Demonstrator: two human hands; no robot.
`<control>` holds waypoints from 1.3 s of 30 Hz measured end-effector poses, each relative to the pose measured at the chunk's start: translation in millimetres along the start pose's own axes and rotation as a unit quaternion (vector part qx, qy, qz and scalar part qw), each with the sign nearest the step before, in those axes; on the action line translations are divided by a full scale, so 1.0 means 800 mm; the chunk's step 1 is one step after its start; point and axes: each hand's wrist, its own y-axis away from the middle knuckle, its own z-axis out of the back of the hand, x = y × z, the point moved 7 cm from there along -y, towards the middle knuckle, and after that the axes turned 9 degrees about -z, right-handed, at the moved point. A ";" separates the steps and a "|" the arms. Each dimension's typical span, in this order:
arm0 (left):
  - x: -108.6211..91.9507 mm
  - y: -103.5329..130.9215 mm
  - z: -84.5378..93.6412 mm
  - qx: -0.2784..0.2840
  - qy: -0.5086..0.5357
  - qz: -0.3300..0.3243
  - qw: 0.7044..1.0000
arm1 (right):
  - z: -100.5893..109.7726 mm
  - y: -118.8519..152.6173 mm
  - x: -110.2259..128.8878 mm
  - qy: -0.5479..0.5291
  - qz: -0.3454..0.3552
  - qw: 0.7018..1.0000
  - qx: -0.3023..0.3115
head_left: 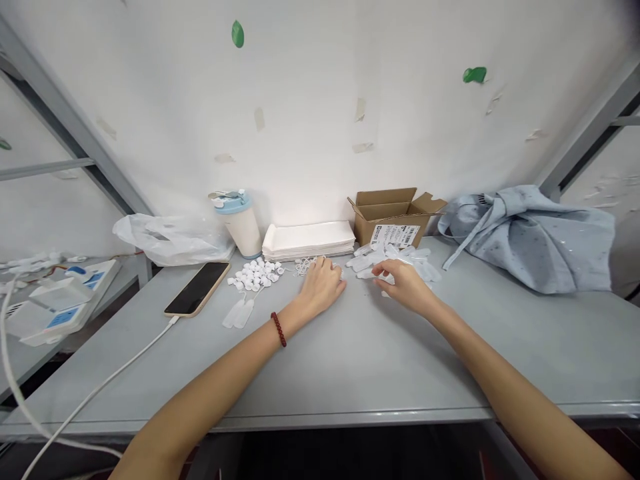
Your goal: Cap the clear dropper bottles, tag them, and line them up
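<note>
My left hand (323, 287) rests palm down, its fingers stretched over a small heap of white looped strings (303, 266); the fingertips are partly hidden. My right hand (404, 285) hovers at the near edge of a pile of translucent plastic sleeves (424, 265). Its fingers are bent, with a gap between thumb and forefinger, and nothing clear shows in them. To the left of my left hand lie several small white caps (256, 273). Below them are two sleeves (239, 312) with strings attached.
A stack of white paper (310, 240), a cup with a blue lid (240, 223) and an open cardboard box (390, 217) stand along the wall. A plastic bag (173, 237) and a charging phone (199, 289) are at left. Grey-blue cloth (535, 240) lies at right.
</note>
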 end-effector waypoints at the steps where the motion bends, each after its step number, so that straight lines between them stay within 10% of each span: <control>1: -0.002 -0.001 -0.001 -0.003 -0.010 0.002 1.000 | 0.000 0.000 0.000 0.006 0.005 1.000 -0.003; 17: 0.036 0.068 0.038 -0.148 0.291 0.073 0.943 | -0.037 0.002 0.020 0.164 0.036 0.985 0.029; 27: 0.035 0.069 0.035 -0.186 0.377 0.127 0.898 | -0.024 0.026 0.049 -0.148 0.056 0.987 -0.008; 39: 0.011 0.070 0.038 -0.176 0.370 0.103 0.906 | -0.030 0.034 0.066 -0.227 0.042 0.970 0.073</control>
